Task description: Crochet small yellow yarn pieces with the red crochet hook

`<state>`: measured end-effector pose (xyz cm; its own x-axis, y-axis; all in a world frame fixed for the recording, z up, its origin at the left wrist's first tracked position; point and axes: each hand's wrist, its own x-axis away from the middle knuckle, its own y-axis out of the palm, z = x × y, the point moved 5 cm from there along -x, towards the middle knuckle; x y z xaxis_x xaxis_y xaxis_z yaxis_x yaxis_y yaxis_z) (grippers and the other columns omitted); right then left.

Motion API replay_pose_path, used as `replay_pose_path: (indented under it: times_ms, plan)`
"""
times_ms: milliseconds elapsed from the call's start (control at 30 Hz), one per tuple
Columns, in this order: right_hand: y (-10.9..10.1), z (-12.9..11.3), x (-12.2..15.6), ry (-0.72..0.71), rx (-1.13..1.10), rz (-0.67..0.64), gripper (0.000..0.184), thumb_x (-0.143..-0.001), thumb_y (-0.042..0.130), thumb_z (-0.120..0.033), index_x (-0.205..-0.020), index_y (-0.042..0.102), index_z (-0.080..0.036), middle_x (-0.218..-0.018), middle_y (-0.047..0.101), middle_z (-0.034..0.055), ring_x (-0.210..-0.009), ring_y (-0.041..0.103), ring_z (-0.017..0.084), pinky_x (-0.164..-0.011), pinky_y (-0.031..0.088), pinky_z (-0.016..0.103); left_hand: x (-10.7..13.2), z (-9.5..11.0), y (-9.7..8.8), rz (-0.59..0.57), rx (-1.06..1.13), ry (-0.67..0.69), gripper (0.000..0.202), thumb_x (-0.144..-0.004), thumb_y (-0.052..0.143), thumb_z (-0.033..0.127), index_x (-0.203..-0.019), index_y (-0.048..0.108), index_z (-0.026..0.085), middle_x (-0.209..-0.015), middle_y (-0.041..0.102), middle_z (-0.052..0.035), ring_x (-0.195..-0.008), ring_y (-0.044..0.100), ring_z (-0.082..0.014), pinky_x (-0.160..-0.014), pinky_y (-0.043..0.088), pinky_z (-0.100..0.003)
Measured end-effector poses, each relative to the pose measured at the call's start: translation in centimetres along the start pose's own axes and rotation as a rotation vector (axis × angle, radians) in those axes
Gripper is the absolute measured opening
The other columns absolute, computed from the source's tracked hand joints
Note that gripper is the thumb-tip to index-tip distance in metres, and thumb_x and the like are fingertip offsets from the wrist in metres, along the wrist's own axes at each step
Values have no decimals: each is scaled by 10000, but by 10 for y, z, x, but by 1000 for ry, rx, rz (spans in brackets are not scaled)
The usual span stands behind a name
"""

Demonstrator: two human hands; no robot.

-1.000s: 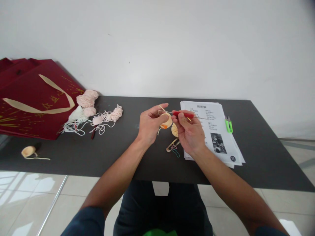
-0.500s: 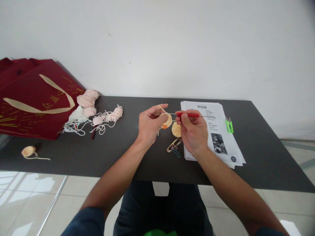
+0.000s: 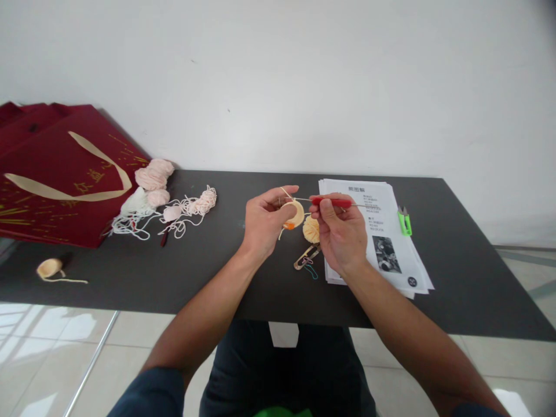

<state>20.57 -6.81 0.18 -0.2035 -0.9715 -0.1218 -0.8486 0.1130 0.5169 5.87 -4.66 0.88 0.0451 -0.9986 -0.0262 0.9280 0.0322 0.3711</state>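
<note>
My left hand [image 3: 264, 221] is closed, pinching a small round tan crochet piece [image 3: 296, 213] with an orange marker on it; a strand of tan yarn runs over its forefinger. My right hand [image 3: 339, 230] is closed on a red-handled crochet hook [image 3: 332, 202], whose metal tip points left into the crochet piece. A small ball of tan yarn [image 3: 310, 229] lies on the dark table [image 3: 217, 272] between the hands. Both hands hover just above the table's middle.
Printed pattern sheets [image 3: 382, 231] lie right of the hands, with green thread snips [image 3: 403, 221] beside them. Small clips and stitch markers [image 3: 307, 260] sit under the right hand. Pink and white yarn [image 3: 160, 197] and a red gift bag [image 3: 61, 174] lie at left; a tan piece [image 3: 50, 268] near the left edge.
The right hand drew the hook slightly to the right, then eased its tip back toward the crochet piece. The left hand stayed almost still.
</note>
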Motion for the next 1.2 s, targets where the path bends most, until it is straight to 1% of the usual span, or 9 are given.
replay_pose_path:
  times_ms: [233, 367, 533, 800, 967, 1200]
  plan:
    - [-1, 1, 0, 30, -47, 9, 155, -829, 844, -310, -897, 711, -265, -910, 807, -37, -726, 713, 75, -702, 624, 205, 1, 1, 0, -17, -6, 11, 294, -642, 807, 129, -928, 829, 198, -721, 675, 16, -615, 550, -73, -591, 447, -207]
    - [1, 1, 0, 54, -58, -2, 155, -825, 848, -296, -892, 713, -256, -912, 805, -32, -729, 711, 68, -704, 617, 191, 1, 0, 1, -25, 2, 6, 330, -636, 824, 145, -961, 825, 199, -727, 670, 20, -618, 555, -78, -603, 455, -218]
    - [1, 0, 0, 53, -48, -10, 153, -826, 847, -303, -882, 714, -253, -908, 801, -28, -727, 706, 76, -691, 610, 202, 1, 1, 1, -2, -1, 20, 400, -621, 810, 114, -1013, 817, 195, -715, 634, 36, -606, 531, -69, -592, 441, -212]
    - [-3, -8, -3, -76, -8, -23, 171, -819, 855, -295, -864, 697, -245, -870, 783, -23, -696, 667, 80, -645, 557, 209, 1, 2, -1, -2, -56, 95, 413, -664, 767, 94, -1062, 803, 196, -706, 615, 49, -587, 489, -56, -571, 412, -200]
    - [-5, -13, -4, -153, -2, -20, 177, -792, 867, -244, -850, 700, -242, -853, 778, -16, -658, 644, 81, -617, 530, 213, 1, 3, -2, 22, -79, 117, 399, -663, 767, 109, -1049, 805, 204, -718, 616, 45, -580, 482, -57, -559, 406, -203]
    - [-10, -15, -1, -283, 134, -25, 163, -827, 836, -257, -894, 687, -256, -895, 781, -13, -665, 671, 100, -615, 552, 248, 1, 3, -3, 25, -65, 132, 374, -661, 781, 109, -1021, 804, 208, -709, 623, 47, -575, 484, -56, -559, 411, -204]
